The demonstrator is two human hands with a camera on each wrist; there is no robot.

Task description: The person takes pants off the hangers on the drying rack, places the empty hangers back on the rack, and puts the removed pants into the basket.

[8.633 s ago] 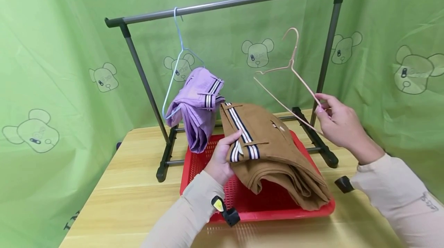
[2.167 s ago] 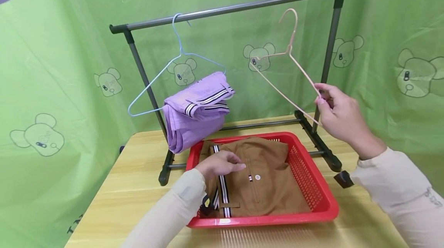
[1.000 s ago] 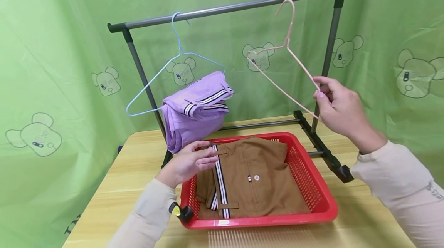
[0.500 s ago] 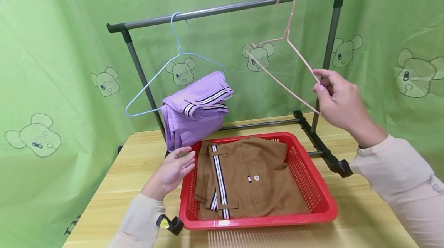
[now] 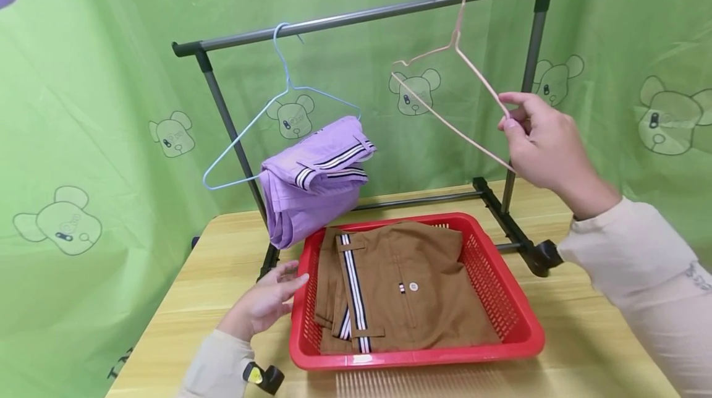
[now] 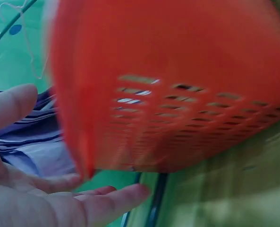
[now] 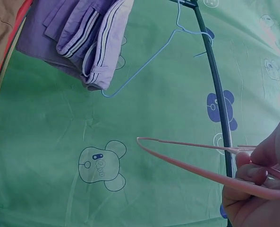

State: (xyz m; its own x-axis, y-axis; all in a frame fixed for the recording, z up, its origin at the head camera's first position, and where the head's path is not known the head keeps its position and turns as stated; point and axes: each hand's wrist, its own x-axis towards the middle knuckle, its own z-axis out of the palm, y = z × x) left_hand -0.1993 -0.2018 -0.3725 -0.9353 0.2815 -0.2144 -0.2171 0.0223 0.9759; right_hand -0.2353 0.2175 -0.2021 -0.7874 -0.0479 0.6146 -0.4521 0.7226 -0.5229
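Note:
My right hand (image 5: pixel 547 144) pinches the side of a pink wire hanger (image 5: pixel 453 130), whose hook stands at the height of the rack's bar (image 5: pixel 367 15). That hanger carries nothing. Beside the left wall of the red basket (image 5: pixel 417 358) is my left hand (image 5: pixel 264 302), its fingers spread and relaxed; whether they touch the rim I cannot tell. Brown folded trousers (image 5: pixel 434 274) with a striped waistband lie in the basket. In the left wrist view the fingers stand close by the basket's perforated wall (image 6: pixel 177 52). Purple trousers (image 5: pixel 311 200) hang folded over a blue hanger (image 5: pixel 239 135).
The dark metal rack stands on the wooden table (image 5: pixel 183 299), its right foot (image 5: pixel 503 225) behind and right of the basket. A green curtain (image 5: pixel 111 76) with bear drawings surrounds the table's back and sides.
My right hand has raised the pink hanger until its hook reaches above the bar. Letting go of the brown trousers, which now lie in the basket, my left hand has moved left and down.

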